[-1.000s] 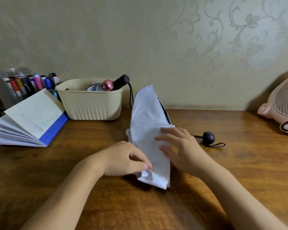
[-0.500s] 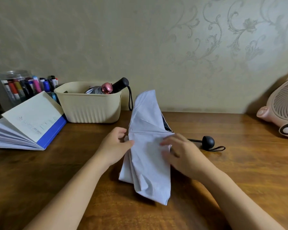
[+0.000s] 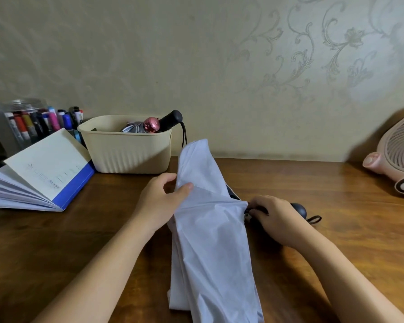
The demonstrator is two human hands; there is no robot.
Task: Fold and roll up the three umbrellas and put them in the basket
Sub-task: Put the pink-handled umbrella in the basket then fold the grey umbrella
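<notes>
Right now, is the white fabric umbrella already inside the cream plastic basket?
No, the white fabric umbrella is outside the cream plastic basket, stretched across the brown wooden table in front of it.

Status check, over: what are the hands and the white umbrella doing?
Left hand pinches white umbrella fabric. Right hand grips near its black handle. Not yet rolled. Nothing blocks basket.

Pale lilac fabric umbrella, collapsed but not yet rolled, in loose pleats running lengthwise over the wooden tabletop, far end raised. Round black knob handle and wrist loop sticking out to the right.

Cream ribbed plastic basket at the back by the wall, holding two rolled umbrellas: silver-grey umbrella with glossy pink knob, and umbrella with black cylindrical handle poking over the rim, cord dangling outside.
</notes>
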